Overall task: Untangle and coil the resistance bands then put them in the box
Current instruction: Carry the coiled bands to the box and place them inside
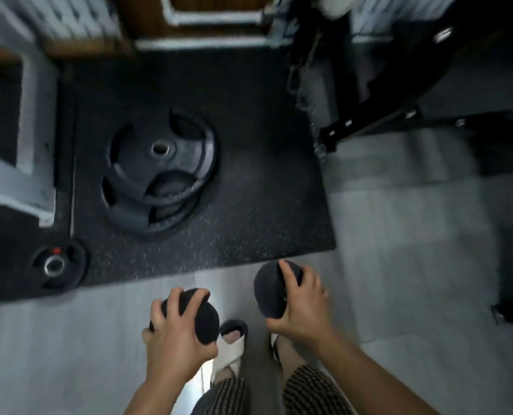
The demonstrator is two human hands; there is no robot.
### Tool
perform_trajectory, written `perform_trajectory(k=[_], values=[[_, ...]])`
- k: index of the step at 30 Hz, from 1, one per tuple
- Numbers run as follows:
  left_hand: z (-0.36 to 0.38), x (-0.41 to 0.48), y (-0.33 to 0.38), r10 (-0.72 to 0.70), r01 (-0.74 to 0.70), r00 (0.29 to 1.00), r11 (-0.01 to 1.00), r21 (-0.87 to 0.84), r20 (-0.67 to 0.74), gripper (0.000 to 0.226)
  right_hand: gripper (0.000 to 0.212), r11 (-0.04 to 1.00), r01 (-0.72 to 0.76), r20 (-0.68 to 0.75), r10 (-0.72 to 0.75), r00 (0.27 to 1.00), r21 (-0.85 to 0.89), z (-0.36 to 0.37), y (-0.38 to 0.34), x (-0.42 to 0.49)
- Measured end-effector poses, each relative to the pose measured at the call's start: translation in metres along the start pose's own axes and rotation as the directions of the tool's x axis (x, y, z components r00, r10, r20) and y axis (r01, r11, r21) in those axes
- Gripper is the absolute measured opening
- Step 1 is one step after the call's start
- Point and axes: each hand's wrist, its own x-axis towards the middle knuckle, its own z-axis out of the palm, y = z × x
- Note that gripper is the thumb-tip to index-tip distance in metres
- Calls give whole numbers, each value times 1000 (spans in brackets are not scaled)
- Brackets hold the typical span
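Left hand [177, 333] grips a dark coil [208, 323], right hand [304, 305] clutches a second coil [267, 292], both above the floor [69, 339] near the mat [255, 205] carrying stacked plates [159, 172].

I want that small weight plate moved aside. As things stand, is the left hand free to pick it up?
Probably not yet: the left hand is full, gripping a dark roll, though nothing lies between it and the small weight plate on the mat.
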Motion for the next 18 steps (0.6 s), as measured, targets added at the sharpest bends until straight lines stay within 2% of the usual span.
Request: perform_trajectory(k=[4, 8, 12, 18], values=[[-77, -52, 42, 87, -86, 996, 996, 39, -19, 85, 106, 984, -112, -99, 127, 987, 140, -58, 8, -86], [-120, -86, 85, 156, -157, 988, 985, 72, 16, 88, 103, 942, -200, -155, 247, 956, 269, -88, 29, -165], [-127, -113, 148, 327, -330, 944, 929, 167, 42, 92, 101, 872, -286, -234, 397, 888, 397, -100, 68, -224], [-98, -161, 272, 539, -568, 823, 766, 301, 179, 90, 101, 752, -355, -254, 560, 789, 555, -106, 160, -287]])
